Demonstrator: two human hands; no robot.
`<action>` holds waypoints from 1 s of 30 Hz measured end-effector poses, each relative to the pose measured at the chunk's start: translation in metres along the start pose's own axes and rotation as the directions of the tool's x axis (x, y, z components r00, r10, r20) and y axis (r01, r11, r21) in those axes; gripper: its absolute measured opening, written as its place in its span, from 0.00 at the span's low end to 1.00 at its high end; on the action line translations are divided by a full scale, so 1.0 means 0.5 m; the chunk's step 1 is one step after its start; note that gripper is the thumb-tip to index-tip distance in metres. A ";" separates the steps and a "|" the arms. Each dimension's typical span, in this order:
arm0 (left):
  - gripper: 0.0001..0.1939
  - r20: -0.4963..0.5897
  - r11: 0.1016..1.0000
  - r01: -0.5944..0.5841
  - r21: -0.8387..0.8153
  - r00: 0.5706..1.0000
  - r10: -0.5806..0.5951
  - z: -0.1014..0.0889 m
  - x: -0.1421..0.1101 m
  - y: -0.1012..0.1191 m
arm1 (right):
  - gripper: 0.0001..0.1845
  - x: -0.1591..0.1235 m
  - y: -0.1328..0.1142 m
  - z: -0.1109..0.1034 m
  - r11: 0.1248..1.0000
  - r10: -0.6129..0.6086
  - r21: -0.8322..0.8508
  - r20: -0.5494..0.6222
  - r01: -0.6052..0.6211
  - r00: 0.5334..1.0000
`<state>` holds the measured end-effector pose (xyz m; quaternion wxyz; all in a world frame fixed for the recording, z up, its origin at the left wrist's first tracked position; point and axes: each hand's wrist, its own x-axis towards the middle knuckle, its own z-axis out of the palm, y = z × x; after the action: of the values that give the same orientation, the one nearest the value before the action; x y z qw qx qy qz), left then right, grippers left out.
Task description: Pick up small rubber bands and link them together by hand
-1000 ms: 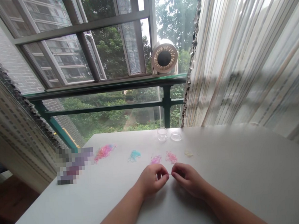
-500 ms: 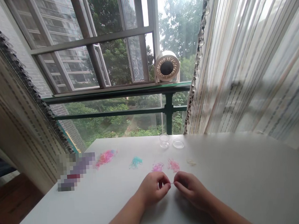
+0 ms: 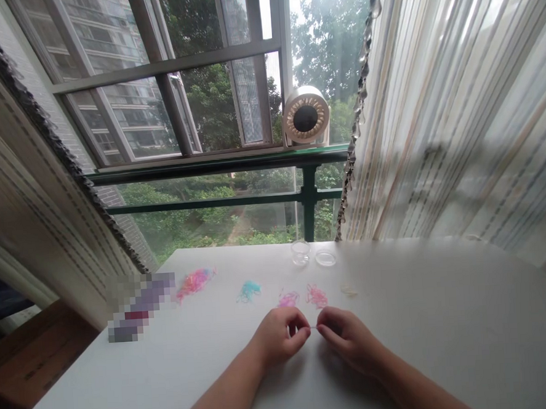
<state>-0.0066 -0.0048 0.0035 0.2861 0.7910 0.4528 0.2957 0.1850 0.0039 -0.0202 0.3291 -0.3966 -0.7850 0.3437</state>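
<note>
My left hand and my right hand face each other over the near middle of the table, fingertips closed in pinches. A thin, pale rubber band spans the short gap between them, its ends hidden in the fingers. Just beyond my left hand lies a purple-pink pile of rubber bands. A pink pile sits beyond the gap, and a turquoise pile is farther left. Several pale yellow bands rest beyond my right hand.
On the white table, a larger mixed-colour pile lies at left, near a blurred-out purple item. At the back stand a clear round cup and a clear lid. Behind are a green railing, a small fan and curtains.
The view has shifted a little, so the table and hands appear slightly higher. Both hands keep their pinch on the band, with almost the same gap between them.
</note>
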 end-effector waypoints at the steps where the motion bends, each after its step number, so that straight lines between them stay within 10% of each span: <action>1: 0.06 -0.002 1.000 0.001 -0.001 1.000 -0.001 0.000 0.000 0.000 | 0.07 0.000 0.001 0.000 1.000 0.000 -0.002 0.000 0.000 1.000; 30: 0.08 0.000 1.000 0.007 0.004 1.000 -0.007 -0.003 -0.002 0.003 | 0.07 0.000 -0.013 -0.008 1.000 -0.007 -0.003 -0.006 0.007 1.000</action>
<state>-0.0074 -0.0061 0.0054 0.2856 0.7899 0.4561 0.2939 0.1855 0.0020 -0.0127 0.3320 -0.3953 -0.7860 0.3402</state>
